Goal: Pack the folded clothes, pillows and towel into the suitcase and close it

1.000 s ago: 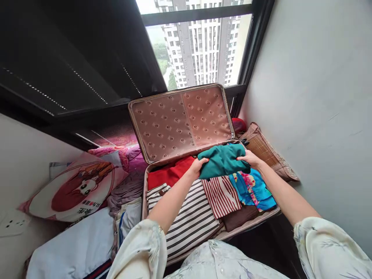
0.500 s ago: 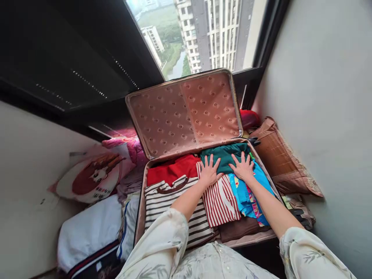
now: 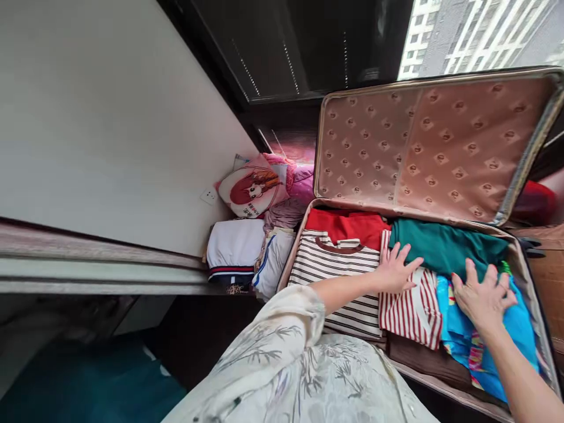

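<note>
Beige patterned lining is seen on the raised lid of the open suitcase [image 3: 436,141], which fills the right of the view and is packed w/ folded clothes. A white wall is seen at left, w/ a cartoon pillow [image 3: 251,191] and a white folded bundle [image 3: 233,249] stacked beside the case.

Inside, a brown-striped top [image 3: 335,264] is laid at front left, a red garment [image 3: 348,223] behind it. The green garment [image 3: 445,249] is laid at the back right, its long axis running left-right along the hinge side. In front of it a red-striped piece [image 3: 412,308] and a blue floral piece [image 3: 484,335] are set side by side.

The left hand [image 3: 394,270] is spread flat, fingers splayed, nothing gripped; it is rested on the red-striped piece, fingertips just at the green garment's near left edge. The right hand [image 3: 482,296] is likewise open and flat, pressed on the blue floral piece, fingertips touching the green garment's front edge; nothing is held. The green garment thus lies directly beyond both hands, approx. equally near to each.
</note>
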